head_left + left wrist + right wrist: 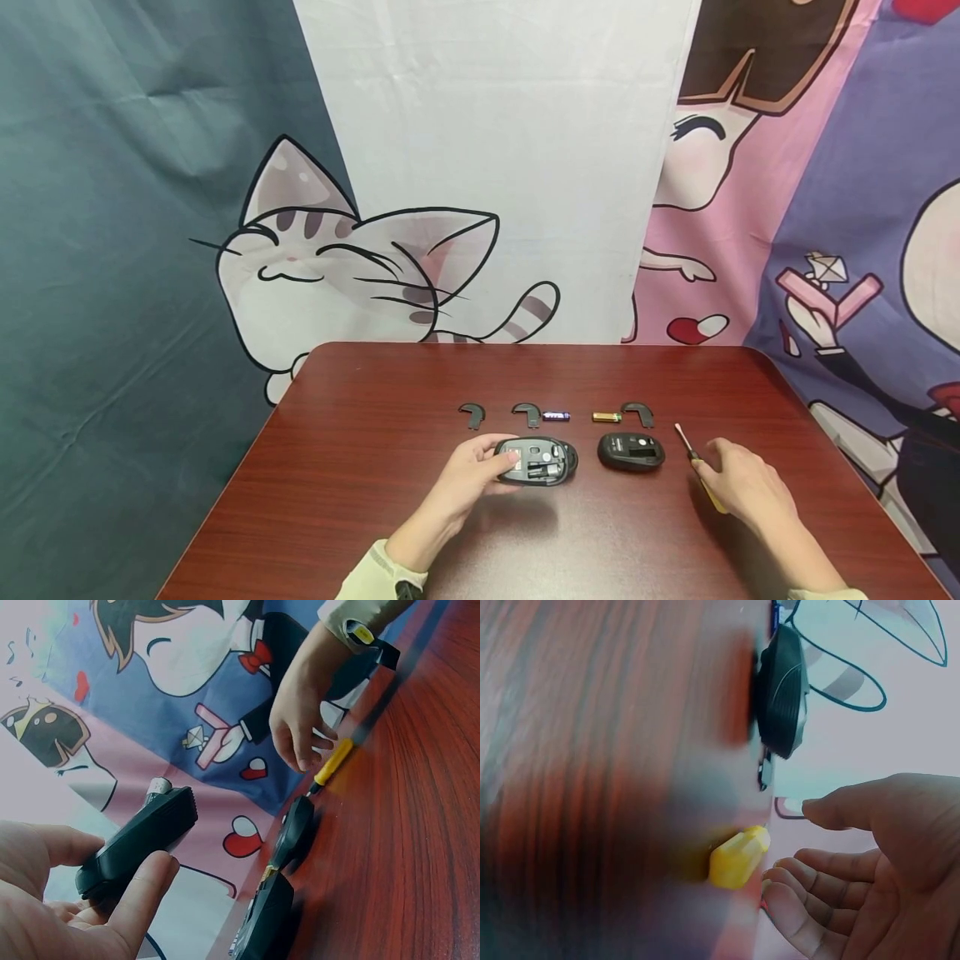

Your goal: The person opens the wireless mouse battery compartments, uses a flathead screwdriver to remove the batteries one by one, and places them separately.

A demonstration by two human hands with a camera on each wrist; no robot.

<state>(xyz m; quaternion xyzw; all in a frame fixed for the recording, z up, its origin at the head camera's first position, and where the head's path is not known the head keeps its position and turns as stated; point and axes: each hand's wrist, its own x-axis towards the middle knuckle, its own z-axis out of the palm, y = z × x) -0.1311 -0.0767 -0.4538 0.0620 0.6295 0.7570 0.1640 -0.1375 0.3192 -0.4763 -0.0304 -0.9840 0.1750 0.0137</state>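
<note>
My left hand (468, 475) grips a black computer mouse (534, 454) with its underside up and battery bay uncovered. The silver end of a battery (157, 787) sticks out above this mouse in the left wrist view. Beneath and behind it, a second mouse (262, 919) on the table is mostly hidden in the head view. A third mouse (632, 452) lies underside up to the right. My right hand (746, 483) is beside a screwdriver (708, 490) with a yellow handle lying on the table. In the right wrist view, its fingers are loosely bent and apart from the handle.
Three dark battery covers (472, 415) lie in a row farther back. Between two of them are a purple battery (556, 416) and a gold battery (607, 417). The reddish-brown table (360, 383) ends at a printed curtain (495, 150).
</note>
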